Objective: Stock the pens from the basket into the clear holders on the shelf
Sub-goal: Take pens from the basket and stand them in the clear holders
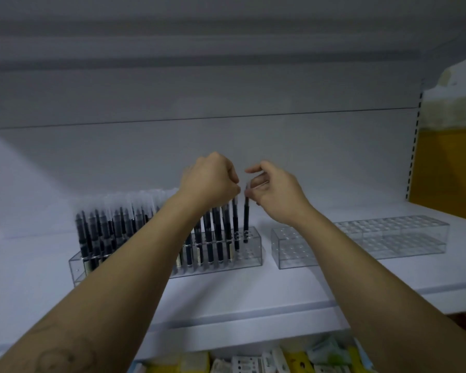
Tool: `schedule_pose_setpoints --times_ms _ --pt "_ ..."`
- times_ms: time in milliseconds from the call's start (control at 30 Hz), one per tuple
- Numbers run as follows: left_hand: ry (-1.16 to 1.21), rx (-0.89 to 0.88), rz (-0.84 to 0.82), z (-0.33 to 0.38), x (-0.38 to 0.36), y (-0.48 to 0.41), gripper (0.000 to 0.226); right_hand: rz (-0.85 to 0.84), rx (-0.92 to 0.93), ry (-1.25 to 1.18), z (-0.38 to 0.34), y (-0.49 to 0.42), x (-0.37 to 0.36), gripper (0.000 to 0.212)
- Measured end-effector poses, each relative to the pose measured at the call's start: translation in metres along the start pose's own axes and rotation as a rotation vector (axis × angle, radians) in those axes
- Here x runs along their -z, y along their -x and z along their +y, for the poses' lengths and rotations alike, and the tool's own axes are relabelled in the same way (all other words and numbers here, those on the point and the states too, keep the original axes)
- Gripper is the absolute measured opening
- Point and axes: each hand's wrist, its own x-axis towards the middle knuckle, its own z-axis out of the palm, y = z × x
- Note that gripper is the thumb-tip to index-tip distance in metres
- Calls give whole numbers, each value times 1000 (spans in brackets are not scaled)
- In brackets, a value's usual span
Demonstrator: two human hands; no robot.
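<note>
One filled clear holder [250, 258], one empty clear holder [293, 253], dozens of dark pens [218, 238]

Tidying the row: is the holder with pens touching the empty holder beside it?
Apart. The head view shows a strip of bare shelf between the holder with pens and the empty holder.

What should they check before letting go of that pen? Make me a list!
1. Pen in a hole of the fuller holder: ok.
2. Pen standing upright: ok.
3. Right hand pinching the pen's top: ok.
4. Pen pushed fully down: cannot tell.
5. Left hand gripping other pens: cannot tell, the fist hides their tops.
6. Empty holder ready beside it: ok.
</note>
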Motion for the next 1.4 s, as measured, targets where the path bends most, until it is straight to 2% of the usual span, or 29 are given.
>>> schedule_pose_setpoints --times_ms 100,333,367,500,633,1067,1400 --pt "35 -8 -11 -3 -1 2 8 -3 43 81 -5 3 6 23" --pt "22 -16 4 -3 -1 10 4 -165 118 417 -20 7 13 29" --pt "22 -18 0 -3 -1 11 5 -163 107 408 -19 8 13 30" --pt "-20 -30 -40 -3 2 20 34 -141 57 319 -17 18 14 46" --pt "-70 -50 -3 -4 7 30 45 -118 63 329 -22 27 18 52" --pt "-54 -158 152 3 19 112 40 -34 150 401 -55 96 29 53" --pt "-21 -192 173 9 -3 205 39 -80 116 430 -53 186 22 49"
